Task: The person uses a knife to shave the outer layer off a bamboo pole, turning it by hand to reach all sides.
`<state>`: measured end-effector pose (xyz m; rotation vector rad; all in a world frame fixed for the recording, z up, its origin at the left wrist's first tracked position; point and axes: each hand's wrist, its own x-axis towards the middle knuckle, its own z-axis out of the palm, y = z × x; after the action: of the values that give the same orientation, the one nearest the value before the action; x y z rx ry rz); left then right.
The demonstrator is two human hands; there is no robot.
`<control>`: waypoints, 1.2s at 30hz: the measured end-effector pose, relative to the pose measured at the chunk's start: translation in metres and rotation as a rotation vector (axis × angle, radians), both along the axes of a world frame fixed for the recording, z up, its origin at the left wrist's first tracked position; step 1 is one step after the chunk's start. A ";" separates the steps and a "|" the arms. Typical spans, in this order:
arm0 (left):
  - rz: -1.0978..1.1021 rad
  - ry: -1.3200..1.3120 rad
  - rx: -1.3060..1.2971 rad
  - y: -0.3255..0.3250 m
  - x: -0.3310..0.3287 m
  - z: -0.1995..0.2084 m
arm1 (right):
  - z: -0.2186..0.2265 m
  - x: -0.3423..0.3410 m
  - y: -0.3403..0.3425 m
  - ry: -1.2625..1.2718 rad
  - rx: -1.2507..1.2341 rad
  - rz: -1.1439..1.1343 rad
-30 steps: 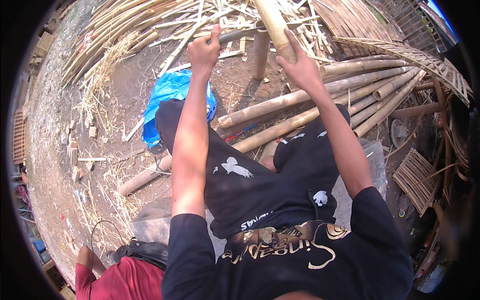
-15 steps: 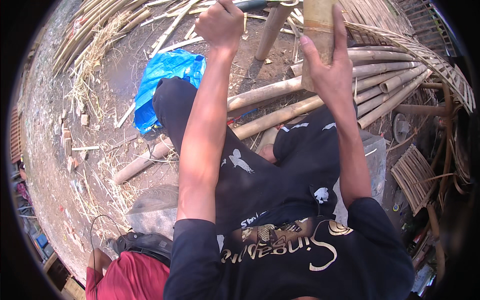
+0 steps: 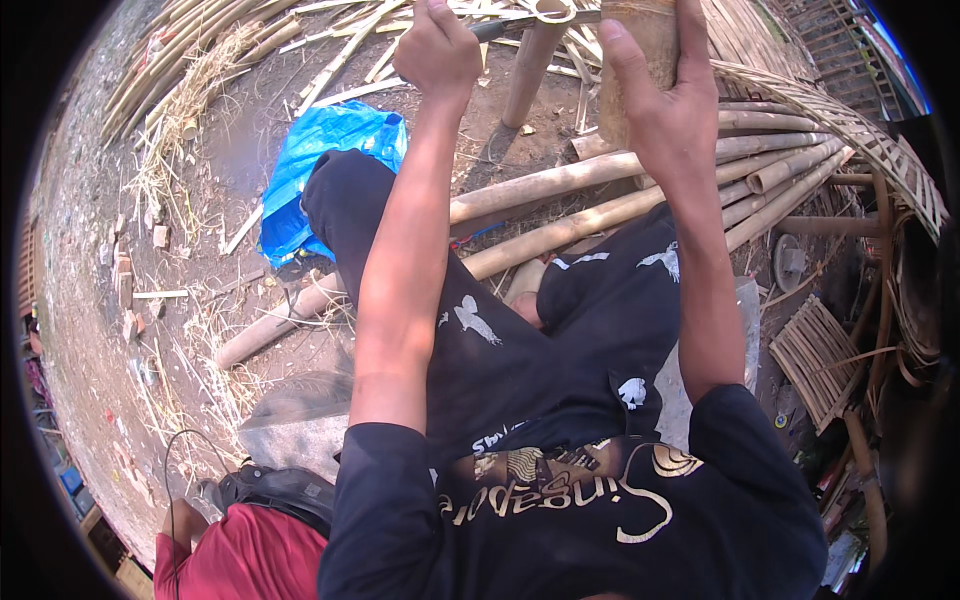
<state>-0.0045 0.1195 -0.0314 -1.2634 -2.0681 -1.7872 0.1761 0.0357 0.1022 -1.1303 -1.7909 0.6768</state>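
My left hand [image 3: 440,55] is closed around the handle of a long dark-bladed knife [image 3: 488,30]. Its blade reaches right, toward the open rim of a bamboo pole [image 3: 532,75] standing upright ahead of me. Whether the edge touches or has entered the rim is hard to make out. In my right hand [image 3: 672,120] is a flat, pale wooden block [image 3: 635,50], with the thumb along one side and fingers along the other. The block's upper end runs out of the picture, close beside the knife's far end.
Bamboo poles [image 3: 560,190] lie across the ground before my crossed legs. A blue plastic sheet [image 3: 345,135] is left of them. Split strips [image 3: 350,65] cover the far ground; a curved slatted panel [image 3: 800,95] stands right. A person in a red shirt [image 3: 255,550] is close at lower left.
The view has shifted slightly, with more of the pole's rim now showing. The wooden block has come lower, nearer the knife. Both hands keep their grips.
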 end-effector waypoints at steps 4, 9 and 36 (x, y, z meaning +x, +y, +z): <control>-0.014 -0.037 0.075 0.016 -0.004 -0.027 | -0.084 0.020 0.017 -0.474 -0.159 0.052; -0.047 -0.031 -0.196 0.003 -0.015 0.003 | -0.085 0.028 0.030 -0.475 -0.155 -0.038; -0.113 0.001 -0.547 0.022 0.034 -0.026 | 0.009 0.051 0.034 0.050 -0.172 0.057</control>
<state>0.0296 0.1416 -0.0578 -1.5213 -2.6409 -1.2868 0.2273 0.0698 0.1113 -1.1681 -1.7535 0.8992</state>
